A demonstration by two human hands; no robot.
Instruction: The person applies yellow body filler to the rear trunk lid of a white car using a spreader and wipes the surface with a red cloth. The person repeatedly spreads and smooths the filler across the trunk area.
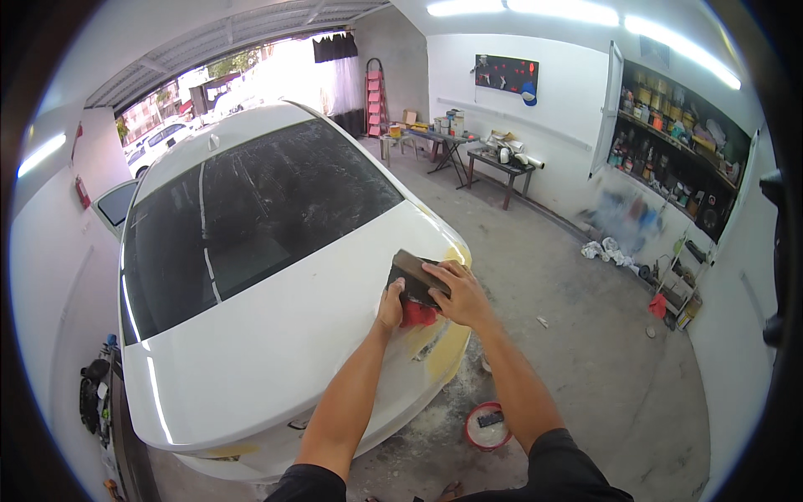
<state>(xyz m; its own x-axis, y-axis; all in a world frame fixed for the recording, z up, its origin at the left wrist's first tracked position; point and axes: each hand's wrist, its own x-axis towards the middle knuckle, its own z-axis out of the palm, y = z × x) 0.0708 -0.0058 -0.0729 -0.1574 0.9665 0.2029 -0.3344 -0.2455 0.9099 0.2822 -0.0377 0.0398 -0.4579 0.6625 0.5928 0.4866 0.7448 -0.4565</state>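
Both my hands are together above the right rear corner of a white car (301,335). My right hand (460,293) is closed on a long brown sanding block (414,266), fingers over its top. My left hand (391,304) grips a dark sheet (403,293) that looks like sandpaper, lying against the block's underside. Just below them shows something red (418,315); whether it is a tail light or a cloth I cannot tell. Yellow filler patches (447,356) cover the corner of the bodywork, and pale dust lies around them.
A red-rimmed bucket (488,427) of whitish water, a dark block on it, stands on the dusty floor. Work tables (502,163) line the far wall. Crowded shelves (669,142) are at right, with a small rack (677,280) below. A car door (115,203) hangs open at left.
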